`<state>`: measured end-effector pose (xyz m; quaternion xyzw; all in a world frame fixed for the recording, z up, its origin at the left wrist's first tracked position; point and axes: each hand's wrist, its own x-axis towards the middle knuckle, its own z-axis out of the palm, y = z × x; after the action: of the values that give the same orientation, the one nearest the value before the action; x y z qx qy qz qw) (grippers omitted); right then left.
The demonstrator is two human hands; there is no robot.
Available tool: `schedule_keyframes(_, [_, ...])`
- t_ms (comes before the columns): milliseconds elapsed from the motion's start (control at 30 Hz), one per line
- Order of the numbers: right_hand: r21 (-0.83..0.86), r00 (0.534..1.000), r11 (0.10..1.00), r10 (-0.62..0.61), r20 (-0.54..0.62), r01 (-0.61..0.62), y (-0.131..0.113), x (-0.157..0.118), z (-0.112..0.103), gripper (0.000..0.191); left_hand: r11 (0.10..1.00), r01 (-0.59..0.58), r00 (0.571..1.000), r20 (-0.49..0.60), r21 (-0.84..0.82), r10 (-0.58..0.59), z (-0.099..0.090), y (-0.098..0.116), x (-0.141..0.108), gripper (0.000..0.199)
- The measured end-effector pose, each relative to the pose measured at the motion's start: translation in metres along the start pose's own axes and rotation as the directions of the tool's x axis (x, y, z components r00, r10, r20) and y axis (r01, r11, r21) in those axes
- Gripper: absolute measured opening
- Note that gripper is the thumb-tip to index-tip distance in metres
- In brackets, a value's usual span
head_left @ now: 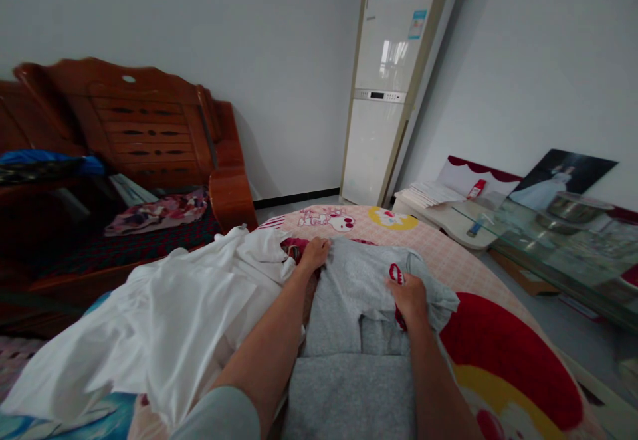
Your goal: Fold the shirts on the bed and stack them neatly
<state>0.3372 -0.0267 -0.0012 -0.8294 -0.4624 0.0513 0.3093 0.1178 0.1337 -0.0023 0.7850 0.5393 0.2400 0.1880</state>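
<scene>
A grey knit garment (353, 294) with a red and white mark lies in front of me on a pink patterned cover (463, 270). My left hand (315, 254) pinches the garment's upper left corner. My right hand (409, 297) is closed on its right part, beside the red and white mark. The garment's lower part lies folded between my forearms. A heap of white cloth (184, 314) spreads to the left, next to my left forearm, with some dark red fabric showing between it and the grey garment.
A wooden bench (149, 121) with cloths on it stands at the left. A tall white cabinet unit (376, 141) stands in the back corner. At the right, a glass-topped table (528, 240) holds a metal bowl (573, 207) and a photo (553, 177), near papers (431, 194).
</scene>
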Motion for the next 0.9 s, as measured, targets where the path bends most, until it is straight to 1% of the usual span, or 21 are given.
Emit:
schedule_keyframes(67, [-0.102,1.0,0.994,-0.027,0.0,0.027,-0.007,-0.002,-0.01,0.016,1.0,-0.005,1.0,-0.015,-0.002,0.005,0.001,0.0,0.0,0.033])
schedule_keyframes(100, [-0.149,1.0,0.989,-0.023,-0.017,0.02,-0.009,-0.002,-0.016,0.013,1.0,-0.006,1.0,-0.023,-0.006,0.006,0.001,-0.001,0.0,0.035])
schedule_keyframes(167, [-0.232,0.999,0.972,0.018,-0.049,-0.029,-0.011,-0.001,-0.027,0.016,1.0,-0.007,0.999,-0.036,-0.02,0.006,0.003,-0.002,0.0,0.037])
schedule_keyframes(233, [-0.289,0.997,0.955,0.07,-0.023,-0.073,-0.01,0.0,-0.034,0.02,0.999,-0.009,0.999,-0.047,-0.04,0.007,0.004,-0.003,0.0,0.036])
schedule_keyframes(333, [-0.334,0.99,0.94,0.109,0.089,-0.074,-0.005,0.0,-0.033,0.02,0.996,-0.022,0.998,-0.059,-0.084,0.017,0.005,-0.005,0.001,0.032])
schedule_keyframes(400, [-0.341,0.985,0.938,0.115,0.132,-0.064,-0.002,-0.001,-0.029,0.02,0.993,-0.024,0.997,-0.07,-0.118,0.016,0.005,-0.008,0.003,0.035])
schedule_keyframes(500, [-0.34,0.982,0.938,0.118,0.145,-0.063,0.0,-0.002,-0.025,0.02,0.987,-0.004,0.996,-0.088,-0.163,-0.01,0.006,-0.013,0.003,0.049])
schedule_keyframes(567, [-0.337,0.983,0.94,0.116,0.142,-0.063,0.001,-0.001,-0.024,0.02,0.982,0.01,0.995,-0.098,-0.187,-0.029,0.007,-0.016,0.002,0.055])
schedule_keyframes(633, [-0.327,0.984,0.943,0.113,0.138,-0.063,0.003,0.0,-0.023,0.02,0.983,0.009,0.992,-0.119,-0.185,-0.031,0.007,-0.018,0.001,0.052])
schedule_keyframes(733, [-0.306,0.984,0.95,0.112,0.137,-0.066,0.005,0.001,-0.022,0.019,0.992,-0.021,0.987,-0.163,-0.121,0.001,0.005,-0.017,0.002,0.039])
schedule_keyframes(833, [-0.289,0.987,0.955,0.105,0.125,-0.065,0.007,0.001,-0.021,0.018,0.995,-0.046,0.986,-0.166,-0.085,0.031,-0.002,-0.011,0.008,0.029])
schedule_keyframes(900, [-0.279,0.989,0.958,0.099,0.105,-0.067,0.008,0.002,-0.022,0.017,0.993,-0.093,0.984,-0.161,-0.074,0.081,-0.01,-0.005,0.013,0.025])
